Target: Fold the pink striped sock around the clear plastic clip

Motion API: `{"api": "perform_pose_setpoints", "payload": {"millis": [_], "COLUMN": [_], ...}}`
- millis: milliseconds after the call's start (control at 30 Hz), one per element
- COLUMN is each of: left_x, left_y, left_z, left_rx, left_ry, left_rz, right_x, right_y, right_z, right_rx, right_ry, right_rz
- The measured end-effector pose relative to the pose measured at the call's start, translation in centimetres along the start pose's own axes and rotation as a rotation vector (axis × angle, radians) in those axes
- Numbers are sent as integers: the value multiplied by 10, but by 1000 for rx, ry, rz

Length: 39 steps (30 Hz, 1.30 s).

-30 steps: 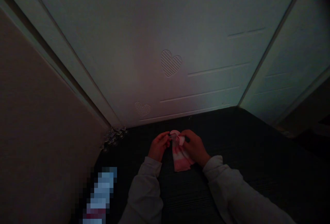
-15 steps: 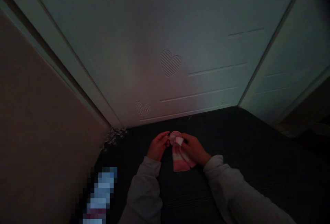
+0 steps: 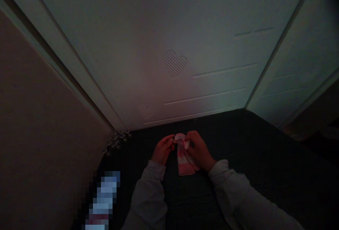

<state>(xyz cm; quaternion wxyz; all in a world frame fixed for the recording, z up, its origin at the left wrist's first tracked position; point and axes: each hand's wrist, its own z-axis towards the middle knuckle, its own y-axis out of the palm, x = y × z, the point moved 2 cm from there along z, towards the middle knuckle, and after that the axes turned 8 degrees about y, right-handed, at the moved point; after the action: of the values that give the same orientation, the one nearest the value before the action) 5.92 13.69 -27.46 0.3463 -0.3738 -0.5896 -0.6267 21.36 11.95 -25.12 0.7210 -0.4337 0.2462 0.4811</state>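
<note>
A small pink-and-white striped cloth garment [image 3: 185,166] lies on a dark surface [image 3: 190,205]. Its lower part hangs toward me in two flaps, and its top edge is spread into a round opening [image 3: 180,135]. My left hand [image 3: 162,150] pinches the left side of that opening between thumb and fingers. On the opposite side my right hand [image 3: 200,149] has its fingers closed on the rim, covering part of the cloth. The dim light hides fine detail at the fingertips.
A pale panel [image 3: 127,46] with carved hearts and lines rises behind the surface. Several small shiny round pieces [image 3: 116,141] are heaped at the left corner by the wall [image 3: 39,124]. A blurred-out bright object [image 3: 103,200] sits at lower left.
My right hand has shifted slightly up along the rim, and the white fold it held has flattened, so the opening looks rounder. My left hand stays almost still.
</note>
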Motion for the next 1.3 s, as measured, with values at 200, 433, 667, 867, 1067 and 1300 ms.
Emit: {"api": "perform_pose_setpoints", "payload": {"millis": [200, 433, 667, 867, 1067, 1300], "left_x": [0, 0, -1, 0, 0, 1], "left_y": [0, 1, -1, -1, -1, -3], "left_z": [0, -1, 1, 0, 0, 0], "left_rx": [7, 20, 24, 27, 16, -31], "left_ry": [-20, -32, -22, -26, -28, 0], "left_rz": [-25, -21, -37, -41, -42, -37], "right_x": [3, 0, 5, 9, 16, 16], "right_y": [2, 1, 0, 0, 3, 5], "right_z": [1, 0, 0, 0, -2, -3], "right_rx": [29, 9, -78, -64, -82, -169], "right_ry": [42, -9, -66, -64, -45, -26], "right_rz": [-82, -97, -92, -110, -122, -129]}}
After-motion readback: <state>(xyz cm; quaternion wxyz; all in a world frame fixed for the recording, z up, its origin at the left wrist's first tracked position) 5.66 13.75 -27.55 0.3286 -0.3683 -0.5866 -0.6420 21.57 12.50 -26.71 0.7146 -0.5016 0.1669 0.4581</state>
